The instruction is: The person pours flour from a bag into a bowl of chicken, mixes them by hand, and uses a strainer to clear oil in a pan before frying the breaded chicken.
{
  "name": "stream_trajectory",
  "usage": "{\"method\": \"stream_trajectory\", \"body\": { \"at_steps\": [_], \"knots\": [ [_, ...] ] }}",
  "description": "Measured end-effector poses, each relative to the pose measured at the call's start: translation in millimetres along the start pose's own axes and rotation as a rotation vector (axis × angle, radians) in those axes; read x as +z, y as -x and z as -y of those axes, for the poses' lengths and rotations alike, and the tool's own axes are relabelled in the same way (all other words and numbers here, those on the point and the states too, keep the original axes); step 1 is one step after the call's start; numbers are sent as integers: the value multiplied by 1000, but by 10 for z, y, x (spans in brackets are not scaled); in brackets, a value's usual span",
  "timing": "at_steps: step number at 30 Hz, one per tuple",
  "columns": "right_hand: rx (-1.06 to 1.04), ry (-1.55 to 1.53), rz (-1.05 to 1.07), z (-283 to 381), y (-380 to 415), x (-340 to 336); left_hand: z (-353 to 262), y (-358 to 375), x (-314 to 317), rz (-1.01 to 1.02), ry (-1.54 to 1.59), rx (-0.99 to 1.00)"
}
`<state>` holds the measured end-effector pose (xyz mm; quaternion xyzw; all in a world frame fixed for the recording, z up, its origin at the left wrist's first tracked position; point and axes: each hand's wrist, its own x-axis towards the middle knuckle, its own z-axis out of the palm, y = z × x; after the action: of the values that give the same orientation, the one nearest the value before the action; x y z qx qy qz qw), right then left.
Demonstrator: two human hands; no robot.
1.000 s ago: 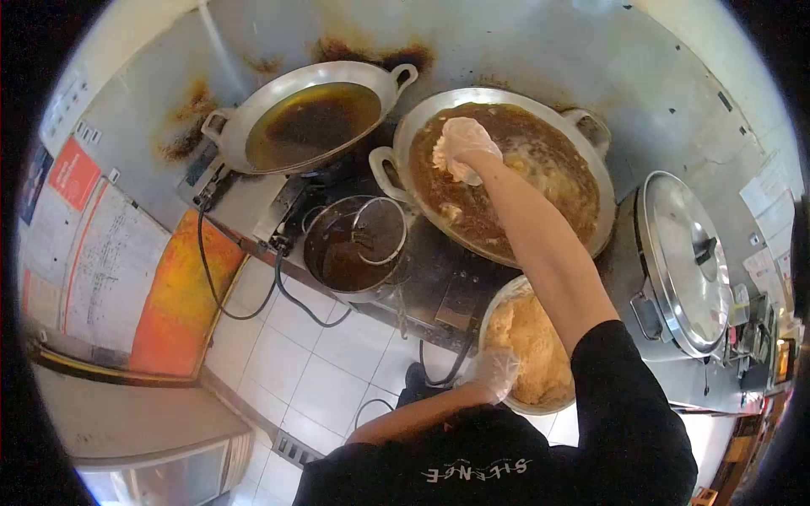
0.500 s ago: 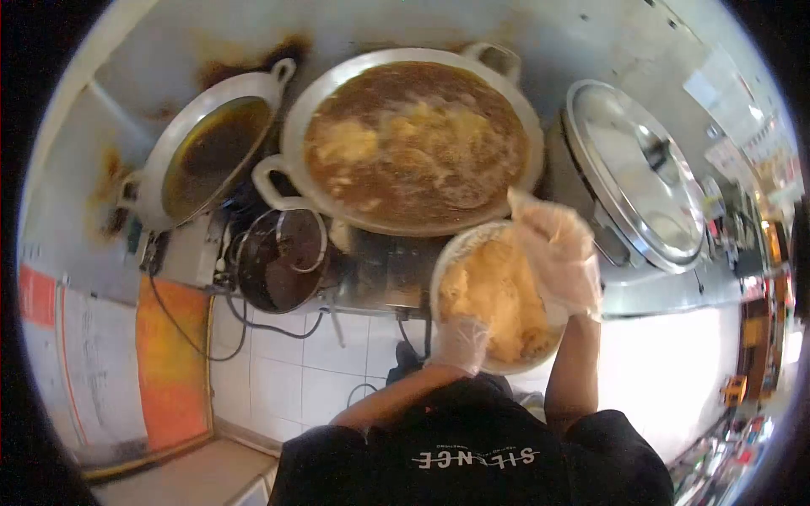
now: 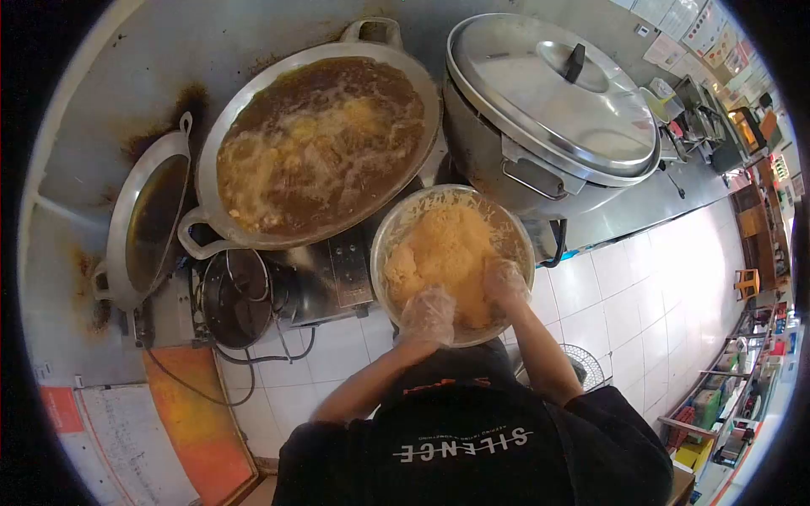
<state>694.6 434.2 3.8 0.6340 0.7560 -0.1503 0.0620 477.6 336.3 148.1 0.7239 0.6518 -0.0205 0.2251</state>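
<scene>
A metal bowl [image 3: 515, 234] stands close in front of me, filled with pale orange, flour-like breading [image 3: 451, 240] that covers lumpy pieces. Both my hands wear clear plastic gloves dusted with crumbs. At the near left of the bowl, my left hand [image 3: 429, 316] reaches over the rim, its fingers sunk in the breading. My right hand [image 3: 506, 282] presses into the breading at the right side, fingers likewise hidden. Beyond the bowl, a large two-handled wok [image 3: 432, 110] holds bubbling brown oil, with yellowish pieces frying [image 3: 325, 131] in it.
A big lidded steel pot [image 3: 540, 101] stands right of the wok. To the left are a smaller wok [image 3: 118, 215] of dark oil and a dark pot [image 3: 239, 308] with a looped handle. A wire basket [image 3: 588, 364] sits low beside my right arm. Hoses hang below the stove.
My right hand has come down from above the bowl's far right edge into the breading. My left hand stays at the near left. The view has swung to the right.
</scene>
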Motion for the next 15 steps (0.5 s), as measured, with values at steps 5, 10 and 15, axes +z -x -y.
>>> {"method": "stream_trajectory", "body": {
  "at_steps": [5,10,15],
  "knots": [
    [-262,308,431,524,388,-1698,-5,110,-264,55,149,-103],
    [-175,-322,-50,296,520,-1795,379,31,91,-132,494,-77],
    [-169,-377,-159,400,470,-1355,265,92,-114,-166,174,-19]
  ]
}}
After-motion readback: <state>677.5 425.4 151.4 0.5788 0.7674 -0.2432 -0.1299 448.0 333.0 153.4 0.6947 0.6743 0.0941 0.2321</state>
